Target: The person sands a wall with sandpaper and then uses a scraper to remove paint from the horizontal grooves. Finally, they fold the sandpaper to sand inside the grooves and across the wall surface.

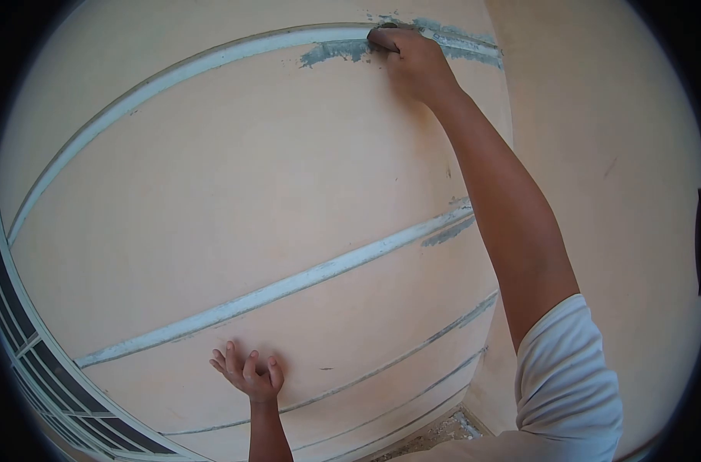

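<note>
The fingers of the right hand (421,68) are wrapped around a small dark tool (382,38); I can't tell what kind. It is at the wall's top white strip (289,38), nearer the right end. Grey smears (335,52) sit along that strip. Far below the strip, the left hand (252,377) has bent fingers, spread wide.

dark tool (383,40) partly hidden by right hand (420,68) | left forearm (269,433) cut by bottom edge
</note>
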`<state>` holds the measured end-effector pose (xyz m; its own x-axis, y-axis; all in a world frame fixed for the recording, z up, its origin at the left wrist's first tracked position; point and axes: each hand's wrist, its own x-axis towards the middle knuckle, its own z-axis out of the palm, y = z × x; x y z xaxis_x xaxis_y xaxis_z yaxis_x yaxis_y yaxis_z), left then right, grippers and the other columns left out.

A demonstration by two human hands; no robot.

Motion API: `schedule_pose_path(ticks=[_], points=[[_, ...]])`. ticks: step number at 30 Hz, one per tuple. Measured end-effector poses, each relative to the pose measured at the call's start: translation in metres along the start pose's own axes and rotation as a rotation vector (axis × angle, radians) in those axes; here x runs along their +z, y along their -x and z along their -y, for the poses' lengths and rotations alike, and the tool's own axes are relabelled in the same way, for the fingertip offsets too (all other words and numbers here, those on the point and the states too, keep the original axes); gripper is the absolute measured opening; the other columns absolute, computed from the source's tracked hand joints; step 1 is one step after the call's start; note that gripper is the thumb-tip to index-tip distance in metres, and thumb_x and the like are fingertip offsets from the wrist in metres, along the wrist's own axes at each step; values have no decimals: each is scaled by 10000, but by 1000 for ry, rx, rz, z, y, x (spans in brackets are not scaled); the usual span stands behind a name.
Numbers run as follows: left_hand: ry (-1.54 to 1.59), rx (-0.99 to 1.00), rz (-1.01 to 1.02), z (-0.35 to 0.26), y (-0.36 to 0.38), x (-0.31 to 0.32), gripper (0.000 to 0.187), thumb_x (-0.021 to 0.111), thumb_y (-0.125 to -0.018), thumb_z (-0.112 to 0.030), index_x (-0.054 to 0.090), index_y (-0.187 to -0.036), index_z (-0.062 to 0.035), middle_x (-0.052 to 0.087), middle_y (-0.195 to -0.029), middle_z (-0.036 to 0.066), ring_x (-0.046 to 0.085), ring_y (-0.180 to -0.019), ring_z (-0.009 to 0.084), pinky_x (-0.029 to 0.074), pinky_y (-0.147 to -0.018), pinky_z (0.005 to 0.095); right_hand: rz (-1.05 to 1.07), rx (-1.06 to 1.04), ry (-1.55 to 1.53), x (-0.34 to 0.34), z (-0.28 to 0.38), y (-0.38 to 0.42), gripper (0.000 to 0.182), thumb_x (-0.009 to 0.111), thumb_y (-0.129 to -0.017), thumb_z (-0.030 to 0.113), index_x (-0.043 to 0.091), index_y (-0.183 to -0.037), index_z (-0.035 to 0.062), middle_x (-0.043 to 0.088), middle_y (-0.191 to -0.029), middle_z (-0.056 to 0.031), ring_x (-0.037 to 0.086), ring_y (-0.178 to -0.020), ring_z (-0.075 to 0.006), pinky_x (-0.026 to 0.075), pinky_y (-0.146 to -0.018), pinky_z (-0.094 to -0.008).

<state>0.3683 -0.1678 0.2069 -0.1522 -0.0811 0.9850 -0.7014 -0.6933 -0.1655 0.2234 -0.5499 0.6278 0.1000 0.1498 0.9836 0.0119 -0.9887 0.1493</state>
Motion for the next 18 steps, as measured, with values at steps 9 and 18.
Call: schedule_pose_path(ticks=[9,18], points=[[25,18,0,1,0,-1,334,570,-965,-232,492,-1279,-147,447,-1509,258,269,-1493,524,103,-1213,682,-39,-9,-47,-4,-33,6,366,480,-925,75,731,-1189,120,705,-1153,-143,641,-1086,-352,523,-951,-441],[34,40,34,3,2,-2,325,556,-980,-238,493,-1282,-137,445,-1517,255,268,-1497,519,102,-1212,680,138,76,-110,-2,14,0,399,484,-927,93,716,-1248,139,716,-1174,-121,641,-1142,-326,506,-998,-409]])
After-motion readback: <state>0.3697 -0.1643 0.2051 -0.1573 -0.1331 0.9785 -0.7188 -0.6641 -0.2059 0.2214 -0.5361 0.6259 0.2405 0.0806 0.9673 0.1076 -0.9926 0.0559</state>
